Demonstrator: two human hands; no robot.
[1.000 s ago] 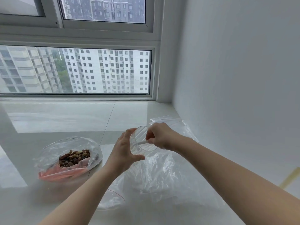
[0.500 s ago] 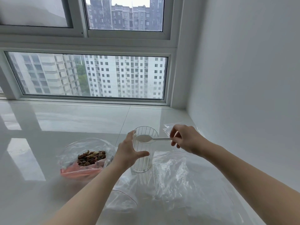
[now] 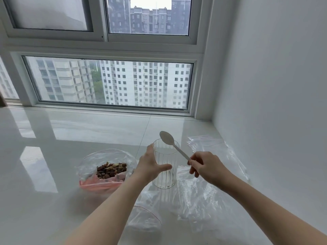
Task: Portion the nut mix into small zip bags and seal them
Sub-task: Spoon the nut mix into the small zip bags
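Note:
A ribbed clear glass (image 3: 165, 175) stands upright on the white counter, and my left hand (image 3: 150, 165) wraps around its left side. My right hand (image 3: 206, 166) pinches the handle of a white plastic spoon (image 3: 172, 144), whose bowl is raised above the glass's far rim. The brown nut mix (image 3: 111, 169) lies in an open clear bag over a pink bowl (image 3: 99, 186), just left of the glass. Clear zip bags (image 3: 208, 197) with red seal lines are spread to the right of and below the glass; one small bag (image 3: 145, 218) lies close to me.
A white wall (image 3: 274, 103) rises right beside the bags on the right. The window frame (image 3: 109, 108) runs along the counter's far edge. The glossy white counter (image 3: 70, 131) stretches left and back.
The glass went from tilted in both hands to standing upright on the counter. My right hand drew the spoon out of the glass and lifted its bowl above the rim.

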